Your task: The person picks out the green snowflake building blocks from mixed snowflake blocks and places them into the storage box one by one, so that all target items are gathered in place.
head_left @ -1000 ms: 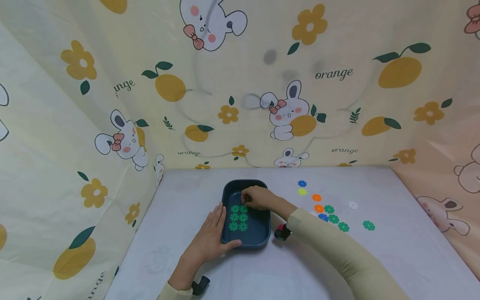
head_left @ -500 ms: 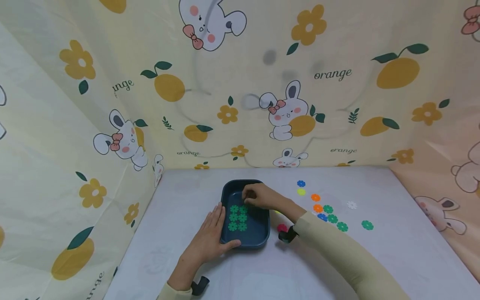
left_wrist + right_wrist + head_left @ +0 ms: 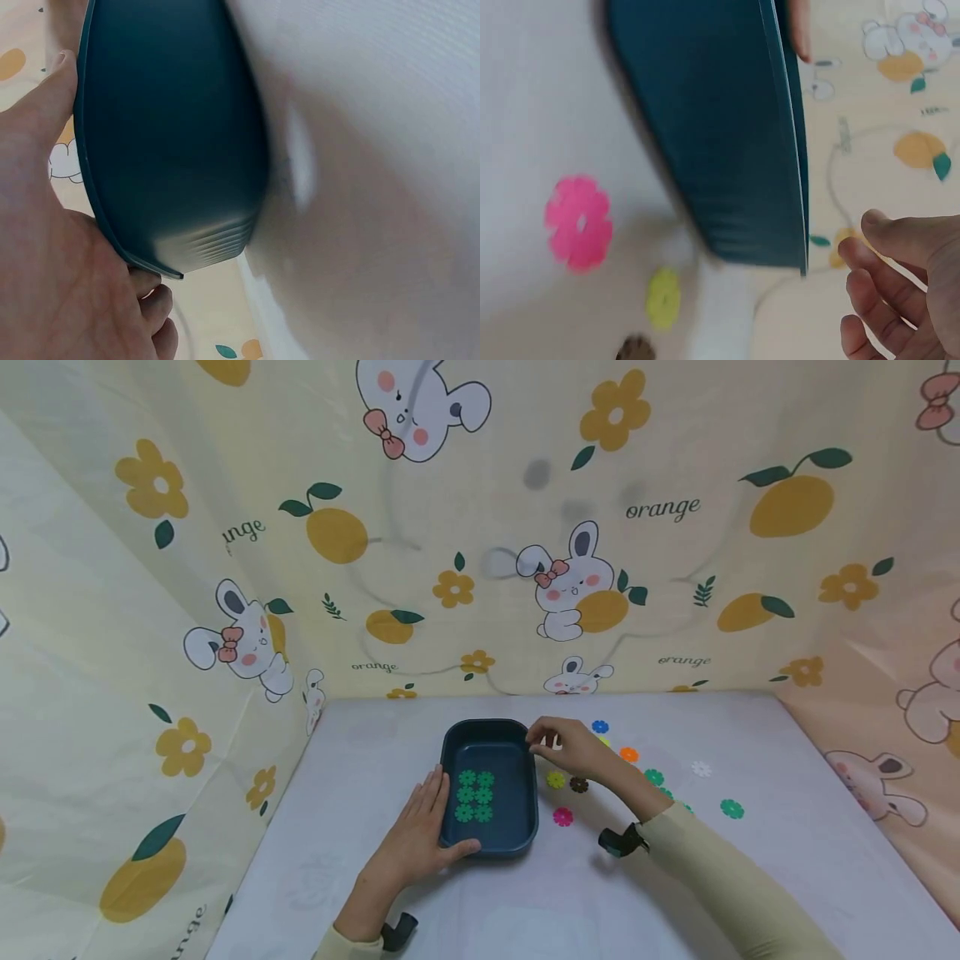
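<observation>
A dark blue tray sits mid-table with several green flower pieces laid in a block on its floor. My left hand lies flat along the tray's left wall, thumb on the near corner. The left wrist view shows that palm against the tray's outer wall. My right hand hovers just past the tray's far right corner with loosely curled fingers and nothing in them. The right wrist view shows these fingers beside the tray wall.
Loose flower pieces lie right of the tray: yellow, brown, pink, blue, orange, green, white. Printed cloth walls close the table's back and sides.
My right hand has come out of the tray and moved right over the table, uncovering the yellow, brown and pink pieces. The left hand and the tray have stayed put.
</observation>
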The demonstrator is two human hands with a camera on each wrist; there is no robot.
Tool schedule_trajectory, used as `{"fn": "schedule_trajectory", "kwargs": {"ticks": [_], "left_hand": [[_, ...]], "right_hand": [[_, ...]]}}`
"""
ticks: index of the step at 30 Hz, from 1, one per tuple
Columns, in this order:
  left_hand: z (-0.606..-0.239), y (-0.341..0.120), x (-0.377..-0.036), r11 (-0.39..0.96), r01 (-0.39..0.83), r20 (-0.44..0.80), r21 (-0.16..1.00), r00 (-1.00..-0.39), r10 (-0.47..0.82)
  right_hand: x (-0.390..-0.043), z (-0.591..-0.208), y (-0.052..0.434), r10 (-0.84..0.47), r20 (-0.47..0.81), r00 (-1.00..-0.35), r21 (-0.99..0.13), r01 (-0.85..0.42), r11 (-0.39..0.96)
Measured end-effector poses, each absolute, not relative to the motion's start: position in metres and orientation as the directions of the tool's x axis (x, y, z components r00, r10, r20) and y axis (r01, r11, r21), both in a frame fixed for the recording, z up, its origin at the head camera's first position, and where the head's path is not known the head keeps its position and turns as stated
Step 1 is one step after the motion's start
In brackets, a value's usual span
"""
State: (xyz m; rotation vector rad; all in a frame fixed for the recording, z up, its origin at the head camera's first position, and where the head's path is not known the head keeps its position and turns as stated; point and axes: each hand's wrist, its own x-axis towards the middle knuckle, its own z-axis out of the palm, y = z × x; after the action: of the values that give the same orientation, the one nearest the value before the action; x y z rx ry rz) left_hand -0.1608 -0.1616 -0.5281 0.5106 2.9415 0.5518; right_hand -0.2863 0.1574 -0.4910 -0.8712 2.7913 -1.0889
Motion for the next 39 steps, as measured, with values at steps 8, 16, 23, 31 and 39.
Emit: {"fn": "schedule_trajectory", "kwargs": {"ticks": [8, 16, 23, 31, 39], "left_hand": [[-0.527, -0.161, -0.161, 0.877, 0.313, -0.033, 0.364, -0.937, 0.348], [-0.527, -0.162, -0.161, 0.881, 0.313, -0.026, 0.356, -0.939, 0.344], [-0.528, -0.162, -0.161, 0.876, 0.315, -0.026, 0.364, -0.937, 0.348], [-0.527, -0.162, -0.161, 0.874, 0.313, -0.027, 0.372, -0.937, 0.348], [-0.529, -0.162, -0.161, 0.875, 0.313, -0.030, 0.369, -0.937, 0.348]], "right_hand": [[-0.273, -0.492, 0.200, -0.426, 0.176, -0.887, -0.629, -0.434, 0.645], [-0.266, -0.499, 0.243, -0.351, 0.178, -0.919, -0.617, -0.382, 0.688], [-0.261, -0.501, 0.275, -0.275, 0.099, -0.956, -0.622, -0.275, 0.733], [-0.255, -0.512, 0.303, -0.186, 0.003, -0.983, -0.617, -0.148, 0.773], [-0.250, -0.530, 0.325, -0.083, -0.151, -0.985, -0.613, 0.028, 0.790]]}}
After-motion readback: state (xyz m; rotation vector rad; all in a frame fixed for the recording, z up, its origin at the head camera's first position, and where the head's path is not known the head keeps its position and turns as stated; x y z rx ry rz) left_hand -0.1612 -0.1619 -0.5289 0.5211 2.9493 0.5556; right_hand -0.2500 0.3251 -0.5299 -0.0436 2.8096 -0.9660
